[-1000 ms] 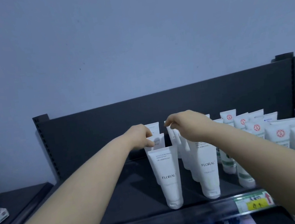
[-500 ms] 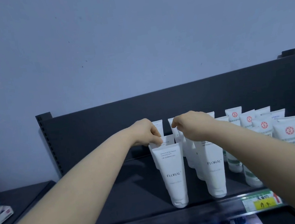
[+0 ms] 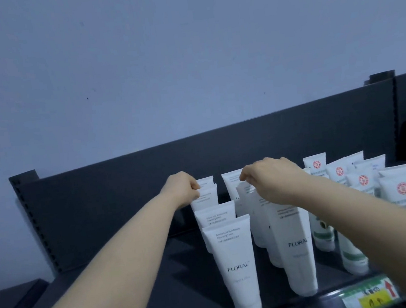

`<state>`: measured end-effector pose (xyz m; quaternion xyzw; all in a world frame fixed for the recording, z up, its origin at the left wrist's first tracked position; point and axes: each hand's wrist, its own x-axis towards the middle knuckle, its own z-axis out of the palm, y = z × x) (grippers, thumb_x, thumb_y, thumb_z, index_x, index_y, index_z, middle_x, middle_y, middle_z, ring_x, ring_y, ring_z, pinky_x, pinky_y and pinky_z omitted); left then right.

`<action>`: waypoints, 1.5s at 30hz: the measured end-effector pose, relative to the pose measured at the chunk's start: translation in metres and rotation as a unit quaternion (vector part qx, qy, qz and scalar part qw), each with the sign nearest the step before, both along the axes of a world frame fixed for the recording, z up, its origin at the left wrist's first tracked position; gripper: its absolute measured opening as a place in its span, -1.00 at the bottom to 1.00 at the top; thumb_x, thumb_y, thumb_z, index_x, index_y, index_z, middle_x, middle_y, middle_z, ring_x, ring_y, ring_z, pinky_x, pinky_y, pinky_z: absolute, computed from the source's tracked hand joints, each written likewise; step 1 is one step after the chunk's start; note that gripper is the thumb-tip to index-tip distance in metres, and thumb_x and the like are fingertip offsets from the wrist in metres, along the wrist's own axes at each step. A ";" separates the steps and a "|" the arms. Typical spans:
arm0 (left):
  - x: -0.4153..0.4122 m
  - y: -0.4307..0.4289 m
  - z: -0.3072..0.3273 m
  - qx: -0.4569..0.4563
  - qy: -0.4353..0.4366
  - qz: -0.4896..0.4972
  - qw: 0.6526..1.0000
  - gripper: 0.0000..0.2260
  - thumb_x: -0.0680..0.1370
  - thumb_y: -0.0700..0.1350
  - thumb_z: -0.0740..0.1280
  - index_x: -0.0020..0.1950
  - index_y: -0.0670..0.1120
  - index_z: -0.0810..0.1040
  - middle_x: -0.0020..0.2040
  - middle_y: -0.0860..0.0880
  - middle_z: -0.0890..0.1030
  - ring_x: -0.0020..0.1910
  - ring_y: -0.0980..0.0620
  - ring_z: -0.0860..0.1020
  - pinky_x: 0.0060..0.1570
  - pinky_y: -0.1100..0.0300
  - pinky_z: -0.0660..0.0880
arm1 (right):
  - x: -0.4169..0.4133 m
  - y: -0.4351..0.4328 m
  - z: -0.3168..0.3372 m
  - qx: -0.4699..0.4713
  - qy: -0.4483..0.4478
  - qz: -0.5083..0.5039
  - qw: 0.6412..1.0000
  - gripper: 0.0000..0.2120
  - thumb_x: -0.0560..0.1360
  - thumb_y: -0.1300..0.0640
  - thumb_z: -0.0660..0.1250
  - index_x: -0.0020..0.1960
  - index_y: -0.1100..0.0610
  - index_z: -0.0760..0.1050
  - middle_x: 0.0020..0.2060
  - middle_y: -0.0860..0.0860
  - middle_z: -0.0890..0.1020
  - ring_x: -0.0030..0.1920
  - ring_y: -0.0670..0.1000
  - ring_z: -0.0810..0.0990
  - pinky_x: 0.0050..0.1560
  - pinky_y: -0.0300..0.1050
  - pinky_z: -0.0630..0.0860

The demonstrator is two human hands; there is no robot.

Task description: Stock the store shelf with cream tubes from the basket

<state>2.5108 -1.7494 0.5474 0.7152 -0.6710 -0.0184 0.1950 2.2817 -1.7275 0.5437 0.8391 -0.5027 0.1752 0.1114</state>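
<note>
Rear tube (image 3: 206, 199) at 12 o'clock, pushed further back, is pinched by left hand (image 3: 183, 190); right hand (image 3: 273, 181) grip is obscured; placement is judged near-complete.

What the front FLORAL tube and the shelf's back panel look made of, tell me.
Front FLORAL tube: likely soft plastic, matte white; flat crimped top, printed lettering. Back panel: probably painted metal, matte dark grey; punched slots down its left upright.
</note>
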 end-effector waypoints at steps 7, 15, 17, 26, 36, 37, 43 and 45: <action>-0.006 0.003 0.003 0.026 0.034 -0.036 0.998 -0.89 0.47 -0.23 0.43 -0.03 -0.11 0.69 -0.15 0.05 0.65 -0.18 0.05 0.61 -0.18 0.25 0.56 | 0.017 -0.004 0.004 0.008 0.006 0.002 1.000 -0.55 0.53 0.27 0.07 0.33 -0.05 0.40 0.19 -0.05 0.57 0.21 0.07 0.49 -0.01 -0.02 0.26; 0.007 -0.025 0.021 -0.020 0.003 -0.005 1.000 -0.77 0.54 -0.09 0.34 0.18 -0.05 0.62 0.18 -0.02 0.61 0.09 0.00 0.57 0.06 0.13 0.52 | 0.036 -0.013 0.008 0.038 0.025 -0.003 0.999 -0.60 0.58 0.23 0.03 0.33 -0.05 0.39 0.23 -0.04 0.56 0.23 0.07 0.47 0.08 -0.02 0.30; 0.011 -0.037 0.020 -0.004 -0.057 -0.001 0.998 -0.63 0.57 -0.15 0.27 0.39 -0.07 0.46 0.37 -0.06 0.49 0.31 -0.07 0.48 0.25 0.12 0.45 | 0.038 -0.016 0.008 0.039 0.026 -0.008 0.999 -0.60 0.58 0.23 0.03 0.34 -0.05 0.39 0.23 -0.04 0.55 0.24 0.07 0.47 0.07 -0.02 0.29; 0.010 -0.052 0.000 0.029 -0.011 -0.069 0.997 -0.77 0.52 -0.24 0.30 0.08 -0.08 0.68 0.05 -0.03 0.67 0.05 0.00 0.60 0.00 0.18 0.54 | 0.047 -0.019 0.008 0.056 0.022 -0.035 0.998 -0.60 0.58 0.22 0.05 0.34 -0.06 0.38 0.23 -0.05 0.54 0.25 0.07 0.45 0.15 0.02 0.32; 0.009 -0.056 -0.003 0.033 0.008 -0.072 0.997 -0.82 0.51 -0.16 0.33 0.07 -0.07 0.66 0.04 -0.03 0.65 0.01 -0.02 0.59 0.04 0.17 0.51 | 0.048 -0.012 0.004 0.046 0.007 -0.056 0.997 -0.70 0.58 0.16 0.09 0.25 -0.03 0.44 0.15 -0.04 0.58 0.19 0.08 0.49 0.15 0.04 0.35; 0.008 -0.053 0.000 0.032 0.021 -0.075 0.996 -0.75 0.52 -0.14 0.34 0.19 -0.07 0.62 0.14 -0.02 0.64 0.12 0.00 0.58 0.13 0.18 0.49 | 0.046 -0.009 0.005 0.047 0.006 -0.060 0.997 -0.70 0.58 0.14 0.09 0.26 -0.03 0.44 0.15 -0.04 0.58 0.20 0.08 0.49 0.15 0.04 0.36; -0.004 -0.013 0.018 -0.001 0.050 -0.069 0.996 -0.66 0.56 -0.08 0.32 0.34 -0.05 0.51 0.31 -0.02 0.55 0.26 -0.01 0.52 0.17 0.22 0.41 | 0.031 0.013 0.010 0.037 0.005 -0.049 0.998 -0.71 0.61 0.09 0.07 0.26 -0.01 0.44 0.17 -0.02 0.57 0.21 0.10 0.47 0.14 0.05 0.35; -0.012 0.004 0.024 -0.016 0.048 -0.062 0.997 -0.66 0.56 -0.06 0.32 0.33 -0.05 0.52 0.31 -0.02 0.55 0.27 -0.01 0.52 0.20 0.20 0.41 | 0.023 0.023 0.014 0.027 0.000 -0.035 0.999 -0.70 0.62 0.05 0.06 0.30 -0.02 0.42 0.21 -0.02 0.55 0.23 0.09 0.47 0.15 0.06 0.35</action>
